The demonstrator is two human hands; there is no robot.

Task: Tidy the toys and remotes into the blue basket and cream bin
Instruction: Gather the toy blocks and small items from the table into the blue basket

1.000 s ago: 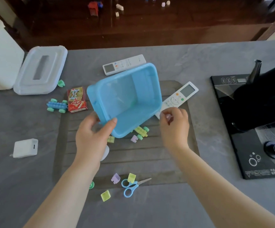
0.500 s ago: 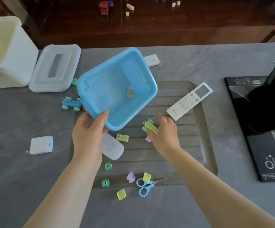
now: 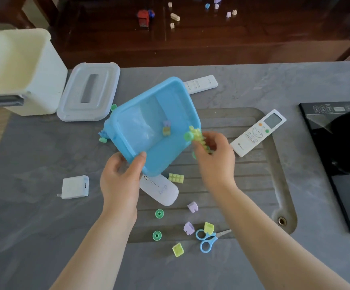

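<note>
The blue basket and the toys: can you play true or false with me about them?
1. The left hand holds the blue basket by its rim. True.
2. The basket is empty. False: small blocks lie inside.
3. The right hand holds a yellow-green toy at the basket's edge. True.
4. The scissors are in the cream bin. False: they lie on the table.

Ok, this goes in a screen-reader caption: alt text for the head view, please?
A person's left hand tilts a blue basket while the right hand brings a yellow-green block toy to its rim. Loose blocks, scissors and two remotes lie around on the grey table.
</note>
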